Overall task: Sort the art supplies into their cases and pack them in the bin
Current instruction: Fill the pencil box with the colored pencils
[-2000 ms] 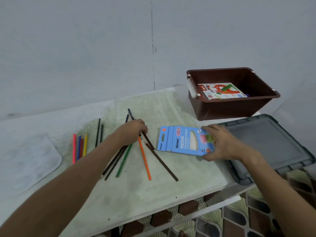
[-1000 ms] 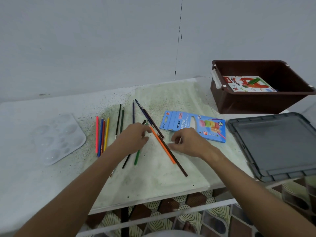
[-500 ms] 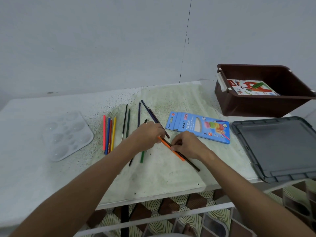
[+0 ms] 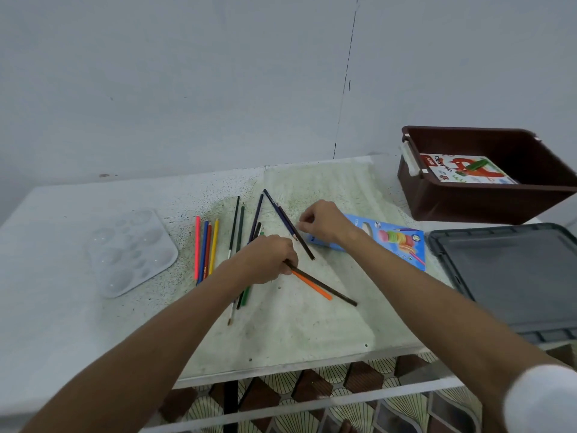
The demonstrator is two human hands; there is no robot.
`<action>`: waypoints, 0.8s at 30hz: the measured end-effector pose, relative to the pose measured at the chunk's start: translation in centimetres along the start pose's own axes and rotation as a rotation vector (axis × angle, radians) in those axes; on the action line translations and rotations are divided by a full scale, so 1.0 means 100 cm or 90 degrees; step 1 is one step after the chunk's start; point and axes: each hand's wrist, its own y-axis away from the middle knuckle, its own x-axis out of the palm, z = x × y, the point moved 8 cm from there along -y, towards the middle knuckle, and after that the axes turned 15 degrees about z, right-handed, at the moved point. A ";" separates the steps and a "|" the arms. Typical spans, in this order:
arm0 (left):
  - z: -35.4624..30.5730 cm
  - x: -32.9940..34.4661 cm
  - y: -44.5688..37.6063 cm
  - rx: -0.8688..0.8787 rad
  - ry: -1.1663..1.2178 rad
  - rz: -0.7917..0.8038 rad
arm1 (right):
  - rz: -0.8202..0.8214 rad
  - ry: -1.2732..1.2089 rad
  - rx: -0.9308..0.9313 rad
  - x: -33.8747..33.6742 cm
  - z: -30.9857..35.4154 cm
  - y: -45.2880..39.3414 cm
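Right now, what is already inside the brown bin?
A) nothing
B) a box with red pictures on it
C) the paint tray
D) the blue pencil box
B: a white box with red pictures lies in the brown bin, while the blue pencil box and the paint tray sit on the table.

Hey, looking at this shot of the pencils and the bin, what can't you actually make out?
All in the head view:
- Upper ends of the orange pencil and brown pencil: covered by the left hand.
- Left end of the blue pencil box: behind the right hand, so open or closed is unclear.
- Brown bin: right side cut off by the frame; the oil pastel box covers its floor.
- Grey lid: right edge cut off.
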 end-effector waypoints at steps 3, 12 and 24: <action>0.008 -0.001 0.004 -0.019 -0.002 -0.017 | 0.046 0.056 0.006 0.007 0.004 -0.020; 0.027 0.000 0.019 -0.052 0.009 -0.035 | 0.221 0.318 -0.110 0.025 0.022 -0.037; 0.036 0.002 0.024 -0.063 0.034 -0.036 | 0.141 0.494 -0.262 0.016 0.051 -0.038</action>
